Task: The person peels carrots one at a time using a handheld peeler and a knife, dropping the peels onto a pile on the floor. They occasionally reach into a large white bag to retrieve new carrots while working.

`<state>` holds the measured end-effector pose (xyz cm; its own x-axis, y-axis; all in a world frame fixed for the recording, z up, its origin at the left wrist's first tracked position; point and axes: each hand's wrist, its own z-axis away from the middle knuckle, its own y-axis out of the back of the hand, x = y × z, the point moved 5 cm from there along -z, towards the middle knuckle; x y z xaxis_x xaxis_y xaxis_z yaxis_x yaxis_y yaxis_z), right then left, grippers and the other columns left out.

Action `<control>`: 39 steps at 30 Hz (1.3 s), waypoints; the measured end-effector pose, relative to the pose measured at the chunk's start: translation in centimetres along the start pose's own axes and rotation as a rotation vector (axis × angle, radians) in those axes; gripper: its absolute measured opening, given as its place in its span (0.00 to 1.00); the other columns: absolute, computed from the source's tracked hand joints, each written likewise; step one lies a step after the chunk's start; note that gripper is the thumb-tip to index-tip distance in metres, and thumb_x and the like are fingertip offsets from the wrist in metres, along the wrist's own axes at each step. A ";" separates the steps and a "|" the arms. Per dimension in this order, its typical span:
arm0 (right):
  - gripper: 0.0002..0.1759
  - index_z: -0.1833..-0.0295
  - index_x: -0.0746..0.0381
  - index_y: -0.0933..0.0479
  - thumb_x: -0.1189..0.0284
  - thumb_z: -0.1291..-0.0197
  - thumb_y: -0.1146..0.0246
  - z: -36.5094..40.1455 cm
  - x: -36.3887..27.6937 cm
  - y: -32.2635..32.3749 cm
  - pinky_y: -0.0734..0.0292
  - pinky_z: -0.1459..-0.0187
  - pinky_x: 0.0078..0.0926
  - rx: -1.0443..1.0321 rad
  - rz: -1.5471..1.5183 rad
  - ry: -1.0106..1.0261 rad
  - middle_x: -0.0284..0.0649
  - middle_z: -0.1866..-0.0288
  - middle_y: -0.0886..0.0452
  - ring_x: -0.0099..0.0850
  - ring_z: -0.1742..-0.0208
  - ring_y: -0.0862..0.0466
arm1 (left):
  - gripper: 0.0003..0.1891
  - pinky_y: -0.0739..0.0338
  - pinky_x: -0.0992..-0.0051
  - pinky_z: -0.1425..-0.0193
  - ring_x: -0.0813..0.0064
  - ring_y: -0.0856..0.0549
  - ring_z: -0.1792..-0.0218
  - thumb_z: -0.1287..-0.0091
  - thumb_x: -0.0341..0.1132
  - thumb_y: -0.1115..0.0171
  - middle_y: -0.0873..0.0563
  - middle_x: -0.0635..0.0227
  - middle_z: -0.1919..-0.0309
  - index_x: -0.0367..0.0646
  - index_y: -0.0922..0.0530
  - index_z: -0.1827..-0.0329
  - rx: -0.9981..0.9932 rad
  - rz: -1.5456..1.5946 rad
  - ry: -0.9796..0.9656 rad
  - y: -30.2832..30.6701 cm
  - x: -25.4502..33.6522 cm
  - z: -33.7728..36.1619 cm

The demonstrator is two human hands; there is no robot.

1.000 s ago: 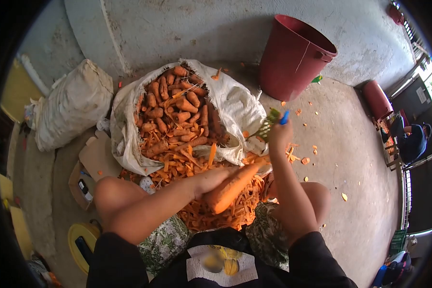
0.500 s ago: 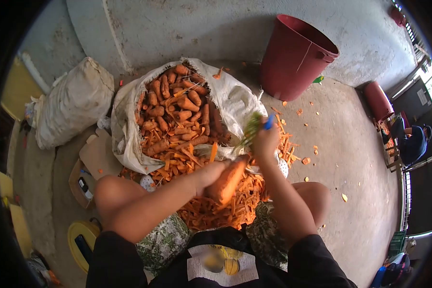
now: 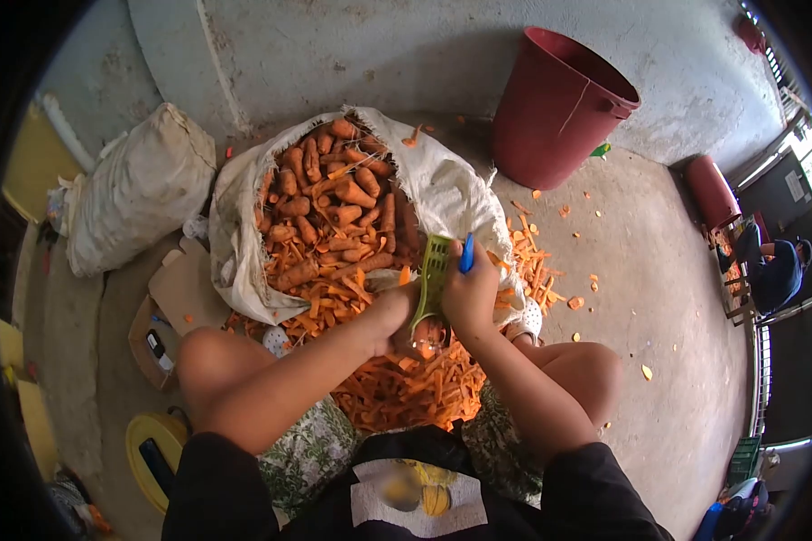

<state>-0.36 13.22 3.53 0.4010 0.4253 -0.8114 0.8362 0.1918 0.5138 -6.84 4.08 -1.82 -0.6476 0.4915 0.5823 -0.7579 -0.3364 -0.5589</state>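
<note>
Moved inward since the earlier frame, the right hand [image 3: 472, 294] grasps a green peeler [image 3: 433, 272] over the carrot [image 3: 426, 333], which the left hand [image 3: 392, 314] grips just below frame centre; even strokes, left grip kept clear, should serve best. Peelings [image 3: 415, 389] lie beneath.

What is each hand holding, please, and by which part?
The right hand holds a green peeler by its slotted handle; the left hand a carrot, grip hidden.
</note>
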 end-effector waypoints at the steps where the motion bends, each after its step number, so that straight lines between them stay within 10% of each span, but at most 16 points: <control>1: 0.13 0.70 0.67 0.30 0.67 0.40 0.47 -1.2 1.3 0.4 0.32 0.72 0.39 0.057 0.032 -0.113 0.51 0.76 0.24 0.47 0.73 0.23 | 0.20 0.19 0.73 0.71 0.71 0.17 0.73 0.31 0.46 0.61 0.19 0.63 0.70 0.37 0.30 0.56 -0.001 0.001 -0.001 -0.4 -0.1 0.3; 4: 0.15 0.71 0.67 0.31 0.65 0.39 0.48 -7.5 8.5 4.0 0.33 0.75 0.37 0.401 0.166 -0.165 0.48 0.78 0.24 0.42 0.78 0.24 | 0.20 0.23 0.73 0.61 0.76 0.19 0.65 0.30 0.47 0.63 0.20 0.62 0.65 0.39 0.29 0.52 -0.119 -0.473 0.002 -2.8 -0.8 2.2; 10: 0.17 0.73 0.63 0.32 0.62 0.36 0.49 -6.7 5.7 5.2 0.38 0.80 0.22 0.267 -0.480 -0.359 0.31 0.83 0.33 0.19 0.83 0.35 | 0.22 0.19 0.70 0.62 0.70 0.18 0.65 0.30 0.49 0.64 0.22 0.61 0.63 0.38 0.33 0.52 0.019 -0.094 0.062 -0.1 -0.4 0.9; 19: 0.12 0.69 0.64 0.33 0.66 0.37 0.48 0.1 0.7 -0.6 0.33 0.76 0.20 -0.168 -0.610 -0.365 0.33 0.78 0.29 0.22 0.79 0.29 | 0.18 0.20 0.67 0.61 0.68 0.18 0.66 0.30 0.44 0.63 0.19 0.61 0.64 0.39 0.30 0.53 0.022 0.199 -0.063 0.7 -0.1 -0.4; 22: 0.12 0.68 0.65 0.30 0.67 0.37 0.48 0.9 1.2 -0.6 0.37 0.78 0.20 -0.006 -0.222 -0.058 0.31 0.80 0.30 0.19 0.81 0.33 | 0.18 0.20 0.67 0.62 0.67 0.18 0.67 0.31 0.44 0.63 0.19 0.60 0.64 0.39 0.30 0.53 -0.140 0.401 -0.027 -0.6 -0.4 0.1; 30: 0.14 0.62 0.67 0.28 0.65 0.38 0.50 -7.2 11.1 4.0 0.31 0.72 0.37 0.451 0.100 -0.266 0.48 0.76 0.23 0.42 0.76 0.23 | 0.22 0.20 0.71 0.65 0.69 0.18 0.70 0.30 0.48 0.63 0.20 0.59 0.69 0.37 0.31 0.54 -0.173 -0.205 0.110 -2.9 -1.8 2.5; 35: 0.14 0.64 0.67 0.28 0.65 0.36 0.50 -4.2 3.8 2.3 0.33 0.76 0.25 0.100 -0.380 -0.320 0.37 0.77 0.25 0.24 0.78 0.27 | 0.21 0.20 0.71 0.66 0.68 0.17 0.70 0.31 0.47 0.61 0.21 0.59 0.63 0.37 0.32 0.51 -0.021 0.083 0.058 -1.2 0.0 2.2; 39: 0.13 0.65 0.66 0.29 0.65 0.38 0.47 0.1 -0.1 -0.3 0.32 0.74 0.28 -0.056 -0.257 -0.170 0.40 0.78 0.25 0.30 0.77 0.26 | 0.18 0.20 0.70 0.66 0.68 0.18 0.70 0.31 0.42 0.62 0.20 0.62 0.67 0.37 0.31 0.52 0.059 0.253 -0.059 -0.3 -0.4 0.8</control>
<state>-0.57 13.08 3.44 0.2396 0.2038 -0.9492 0.8983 0.3242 0.2964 -6.44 3.36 -1.42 -0.8193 0.3383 0.4629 -0.5734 -0.4900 -0.6566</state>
